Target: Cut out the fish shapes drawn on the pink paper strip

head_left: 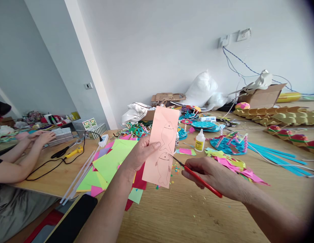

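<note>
My left hand (143, 152) pinches the left edge of an upright strip of peach paper (157, 135), thumb in front. Two fish outlines are drawn on the strip, one above the other. In my right hand (210, 172) is a pair of scissors (202, 182) with red handles, my fingers wrapped round them. The dark blades point left, and their tip is at the right side of the paper, near the head of the lower fish. Whether the blades touch the paper I cannot tell. Behind the strip lie coloured paper sheets (116, 155), partly hidden by my left arm.
A glue bottle (199, 141) stands behind the scissors. Pink and yellow paper scraps (227, 165) and blue strips (275, 155) lie to the right. A yellow glue gun (74, 152) with a black cable is at left, near a co-worker's hands (42, 136). A black phone (73, 219) lies front left.
</note>
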Tool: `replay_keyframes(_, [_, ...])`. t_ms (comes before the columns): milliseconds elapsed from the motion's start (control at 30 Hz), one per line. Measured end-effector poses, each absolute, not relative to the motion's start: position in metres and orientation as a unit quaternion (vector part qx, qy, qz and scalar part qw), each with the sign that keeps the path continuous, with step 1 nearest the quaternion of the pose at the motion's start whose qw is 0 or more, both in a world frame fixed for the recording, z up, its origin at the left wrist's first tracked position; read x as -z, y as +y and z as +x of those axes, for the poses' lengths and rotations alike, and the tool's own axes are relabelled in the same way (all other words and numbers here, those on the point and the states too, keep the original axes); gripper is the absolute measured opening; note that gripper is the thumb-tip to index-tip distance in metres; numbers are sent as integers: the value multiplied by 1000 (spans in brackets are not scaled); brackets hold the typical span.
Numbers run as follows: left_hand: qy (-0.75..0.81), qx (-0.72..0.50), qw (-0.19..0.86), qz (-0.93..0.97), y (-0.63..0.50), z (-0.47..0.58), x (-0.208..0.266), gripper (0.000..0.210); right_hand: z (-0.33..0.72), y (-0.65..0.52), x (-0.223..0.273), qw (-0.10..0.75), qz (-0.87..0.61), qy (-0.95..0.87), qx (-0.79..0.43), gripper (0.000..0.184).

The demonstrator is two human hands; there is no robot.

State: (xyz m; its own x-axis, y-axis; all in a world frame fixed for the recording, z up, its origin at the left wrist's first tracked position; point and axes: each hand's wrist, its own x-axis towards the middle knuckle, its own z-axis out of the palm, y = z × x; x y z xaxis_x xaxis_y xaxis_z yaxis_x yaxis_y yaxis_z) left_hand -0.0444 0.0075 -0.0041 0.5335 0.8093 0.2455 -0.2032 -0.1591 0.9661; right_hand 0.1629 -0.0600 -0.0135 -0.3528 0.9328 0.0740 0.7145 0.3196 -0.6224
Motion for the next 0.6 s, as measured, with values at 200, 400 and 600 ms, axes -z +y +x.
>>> replay_keyframes(200, [247, -428, 607, 622, 5, -43, 2, 31, 163, -60, 15, 249, -522, -769, -271, 38])
replay_keyframes(400, [241, -427, 611, 621, 5, -43, 3, 31, 162, -60, 16, 257, -521, -769, -268, 39])
replay_keyframes(600, [243, -425, 615, 619, 7, -45, 5, 32, 162, -59, 20, 275, -518, -764, -270, 37])
